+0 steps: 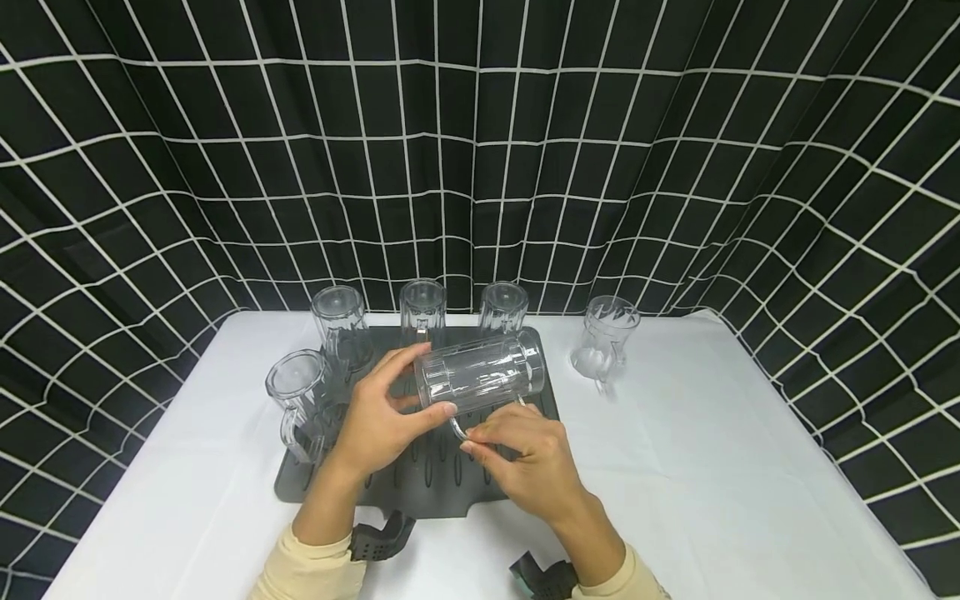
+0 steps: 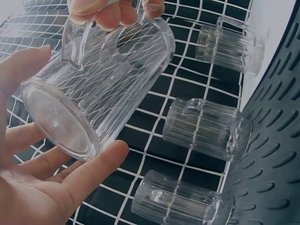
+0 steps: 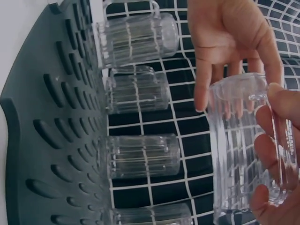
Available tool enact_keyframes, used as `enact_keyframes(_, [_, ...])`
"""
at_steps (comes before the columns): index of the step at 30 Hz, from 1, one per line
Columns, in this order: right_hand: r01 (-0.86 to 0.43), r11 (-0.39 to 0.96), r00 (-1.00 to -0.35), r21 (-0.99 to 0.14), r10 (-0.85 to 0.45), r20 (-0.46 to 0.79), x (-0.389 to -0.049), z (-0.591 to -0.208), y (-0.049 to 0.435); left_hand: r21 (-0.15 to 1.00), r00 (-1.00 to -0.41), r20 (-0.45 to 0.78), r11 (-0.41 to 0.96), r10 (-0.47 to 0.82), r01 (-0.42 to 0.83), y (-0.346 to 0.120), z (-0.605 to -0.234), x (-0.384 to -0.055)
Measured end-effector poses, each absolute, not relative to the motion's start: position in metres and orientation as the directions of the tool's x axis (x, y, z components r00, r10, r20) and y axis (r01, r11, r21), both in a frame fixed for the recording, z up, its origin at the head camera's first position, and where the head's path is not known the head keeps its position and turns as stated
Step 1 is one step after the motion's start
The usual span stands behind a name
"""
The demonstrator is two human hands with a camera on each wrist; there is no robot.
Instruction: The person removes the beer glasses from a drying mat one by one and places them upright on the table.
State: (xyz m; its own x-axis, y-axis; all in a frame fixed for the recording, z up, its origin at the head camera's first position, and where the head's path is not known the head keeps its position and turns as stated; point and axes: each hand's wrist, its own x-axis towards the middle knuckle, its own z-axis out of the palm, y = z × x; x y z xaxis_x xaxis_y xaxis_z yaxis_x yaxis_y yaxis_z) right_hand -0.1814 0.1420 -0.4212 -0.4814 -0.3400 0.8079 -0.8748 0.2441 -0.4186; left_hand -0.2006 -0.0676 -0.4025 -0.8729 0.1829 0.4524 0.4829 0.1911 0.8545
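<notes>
A black curtain with a white grid hangs behind the mat. A white table lies under it. The dark grey mat has raised ridges. Over the mat, the left hand is clamped round one end of a clear glass mug, thumb on the near side, fingers on the far side. The right hand pinches that mug's handle. The held mug lies tilted sideways above the mat. Other glass mugs stand about: a front-left mug, a back-left mug, a back-middle mug and a back-right mug on the mat, and a lone mug on the table, right of the mat.
</notes>
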Motion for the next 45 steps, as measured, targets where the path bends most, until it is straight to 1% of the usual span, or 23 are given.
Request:
enact_keyframes(2, [-0.875, 0.253, -0.48, -0.414, -0.337, 0.81, -0.18, -0.421, 0.143, 0.86, -0.882, 0.442, 0.202, 0.164, 0.468, -0.067, -0.403, -0.2])
enact_keyframes(4, [-0.88, 0.254, -0.466, -0.402, -0.297, 0.833, -0.18, -0.421, 0.143, 0.861, -0.884, 0.447, 0.203, 0.138, 0.467, -0.066, -0.404, -0.2])
enact_keyframes(7, [-0.88, 0.242, -0.45, -0.409, -0.143, 0.882, -0.181, -0.418, 0.143, 0.856, -0.872, 0.483, 0.169, 0.078, 0.489, -0.066, -0.405, -0.2])
enact_keyframes(9, [-0.853, 0.217, -0.488, -0.476, -0.005, 0.873, -0.181, -0.416, 0.144, 0.846, -0.853, 0.52, 0.121, 0.029, 0.52, -0.066, -0.405, -0.202])
enact_keyframes(10, [-0.824, 0.197, -0.531, -0.531, 0.059, 0.845, -0.181, -0.415, 0.145, 0.838, -0.842, 0.539, 0.087, 0.007, 0.538, -0.066, -0.405, -0.203])
enact_keyframes(12, [-0.728, 0.137, -0.653, -0.672, 0.157, 0.741, -0.179, -0.413, 0.146, 0.817, -0.816, 0.577, 0.015, -0.023, 0.577, -0.066, -0.405, -0.204])
enact_keyframes(13, [-0.658, 0.096, -0.726, -0.747, 0.182, 0.663, -0.177, -0.412, 0.147, 0.805, -0.804, 0.593, -0.007, -0.033, 0.594, -0.066, -0.405, -0.205])
enact_keyframes(15, [-0.501, 0.017, -0.848, -0.865, 0.189, 0.495, -0.175, -0.41, 0.146, 0.785, -0.786, 0.617, -0.042, -0.044, 0.618, -0.065, -0.406, -0.205])
enact_keyframes(16, [-0.423, -0.024, -0.894, -0.906, 0.176, 0.413, -0.175, -0.409, 0.145, 0.778, -0.78, 0.625, -0.054, -0.044, 0.626, -0.064, -0.406, -0.205])
enact_keyframes(17, [-0.357, -0.068, -0.926, -0.931, 0.153, 0.344, -0.174, -0.408, 0.143, 0.773, -0.776, 0.63, -0.059, -0.043, 0.631, -0.063, -0.407, -0.205])
enact_keyframes(19, [-0.258, -0.165, -0.965, -0.952, 0.095, 0.245, -0.173, -0.405, 0.141, 0.772, -0.774, 0.632, -0.056, -0.036, 0.633, -0.061, -0.407, -0.205])
enact_keyframes(21, [-0.2, -0.251, -0.98, -0.947, 0.035, 0.198, -0.172, -0.404, 0.139, 0.779, -0.782, 0.623, -0.069, -0.021, 0.623, -0.059, -0.408, -0.205])
enact_keyframes(25, [-0.138, -0.39, -0.984, -0.911, -0.053, 0.171, -0.17, -0.402, 0.137, 0.808, -0.809, 0.587, -0.074, 0.014, 0.585, -0.055, -0.41, -0.204])
enact_keyframes(30, [-0.108, -0.509, -0.98, -0.854, -0.088, 0.177, -0.17, -0.401, 0.138, 0.847, -0.841, 0.531, -0.079, 0.106, 0.525, -0.052, -0.415, -0.204])
enact_keyframes(37, [-0.151, -0.568, -0.956, -0.809, -0.125, 0.266, -0.168, -0.401, 0.141, 0.873, -0.855, 0.483, -0.034, 0.187, 0.486, -0.049, -0.42, -0.206])
enact_keyframes(45, [-0.181, -0.577, -0.935, -0.797, -0.149, 0.321, -0.166, -0.402, 0.141, 0.872, -0.855, 0.479, -0.001, 0.2, 0.489, -0.045, -0.425, -0.207])
